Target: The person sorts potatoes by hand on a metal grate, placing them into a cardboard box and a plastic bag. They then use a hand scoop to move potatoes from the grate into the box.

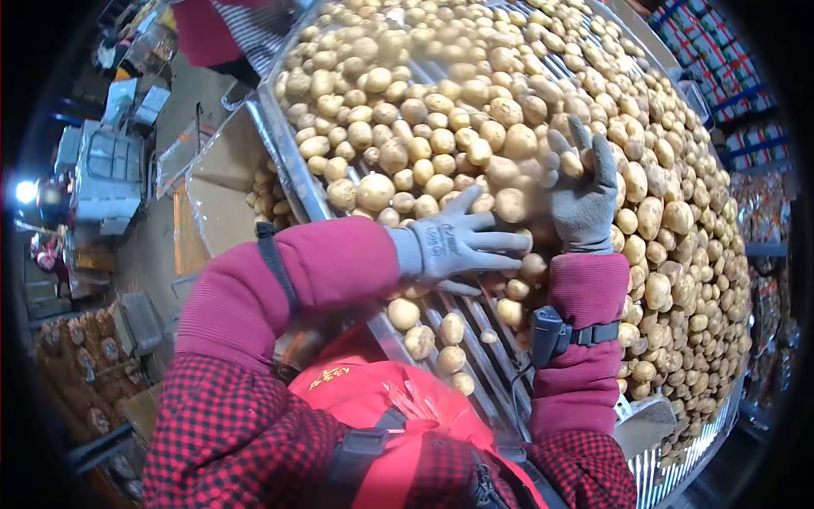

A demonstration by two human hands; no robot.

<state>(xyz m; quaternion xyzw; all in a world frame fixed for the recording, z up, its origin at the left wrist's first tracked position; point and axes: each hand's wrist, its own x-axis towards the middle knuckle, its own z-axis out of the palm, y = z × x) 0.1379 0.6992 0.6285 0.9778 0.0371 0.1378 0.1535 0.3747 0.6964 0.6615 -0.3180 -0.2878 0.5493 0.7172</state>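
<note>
Potatoes [521, 140] of many sizes cover a slatted metal table [394, 339]. My left hand [458, 242], in a grey glove, lies palm down over the potatoes near the table's front edge, with its fingers spread and nothing visibly gripped. To its right is my right hand [583, 191], also gloved in grey, palm up with the fingers partly curled. A small potato [572, 164] rests in it by the fingers. A few loose potatoes [451, 329] lie on the bars below my left hand.
A metal rail [297, 174] borders the table's left side. Beyond it are a cardboard box [229, 182] and a cart with white boxes [108, 182]. Part of another person [206, 34] shows at the top left. Stacked packages [708, 47] stand at the upper right.
</note>
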